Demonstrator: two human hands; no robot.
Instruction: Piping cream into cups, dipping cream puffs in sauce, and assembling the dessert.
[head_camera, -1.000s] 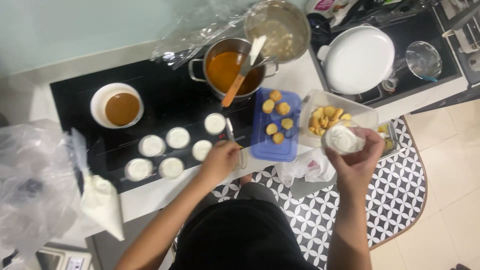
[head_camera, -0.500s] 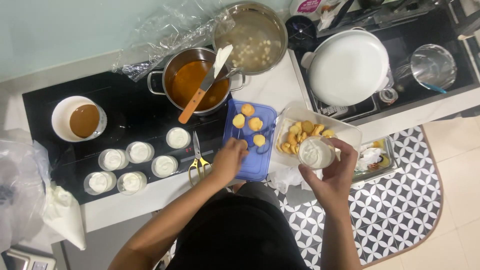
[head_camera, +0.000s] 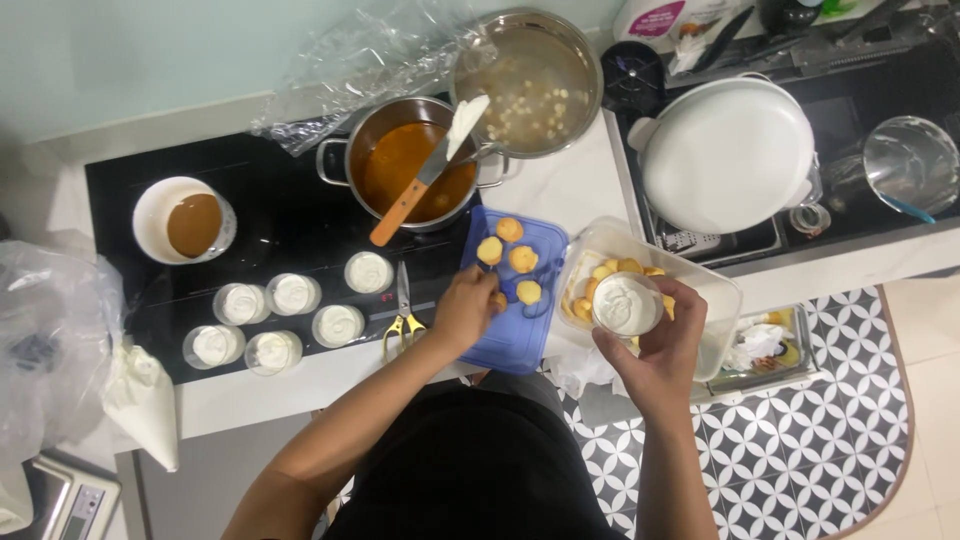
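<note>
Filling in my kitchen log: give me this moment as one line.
left hand: on yellow pieces, blue board | right hand: holds cream-filled cup

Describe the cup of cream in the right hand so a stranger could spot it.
Start at the big white lidded pot on the right. Just below it, over a clear plastic tub, the right hand holds a small cream-filled cup. It is the only cup lifted; the others sit on the black cooktop.

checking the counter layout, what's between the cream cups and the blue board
In the head view, yellow-handled scissors lie between the cream cups and the blue board.
</note>
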